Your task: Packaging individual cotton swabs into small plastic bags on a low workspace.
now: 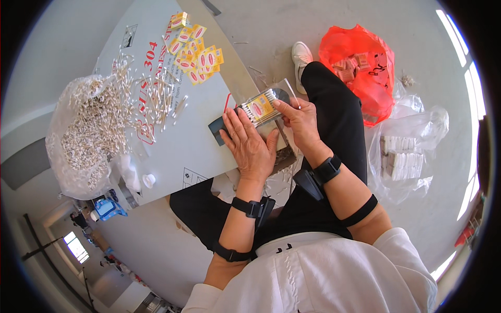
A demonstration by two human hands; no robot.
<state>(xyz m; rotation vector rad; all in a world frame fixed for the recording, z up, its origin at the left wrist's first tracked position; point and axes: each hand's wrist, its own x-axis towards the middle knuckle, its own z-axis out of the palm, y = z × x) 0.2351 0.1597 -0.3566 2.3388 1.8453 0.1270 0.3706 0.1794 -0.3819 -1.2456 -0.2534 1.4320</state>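
Note:
A flat pack of cotton swabs [270,96] with a yellow label card [259,107] lies at the table's edge, in what looks like a clear sleeve. My right hand [302,124] pinches its right end, thumb on top. Stretched out flat, my left hand [249,143] rests its fingers at the pack's left end, over a dark flat plate [217,131]. Below the pack, a brown open box [285,156] shows partly; my hands hide much of it. Loose swabs [159,99] lie scattered to the left on the table.
Yellow label cards [201,57] lie spread at the table's far side. A clear bag full of swabs [86,135] stands at the left. On the floor at right are a red plastic bag [383,68] with small packs and a clear bag [433,125] with white bundles.

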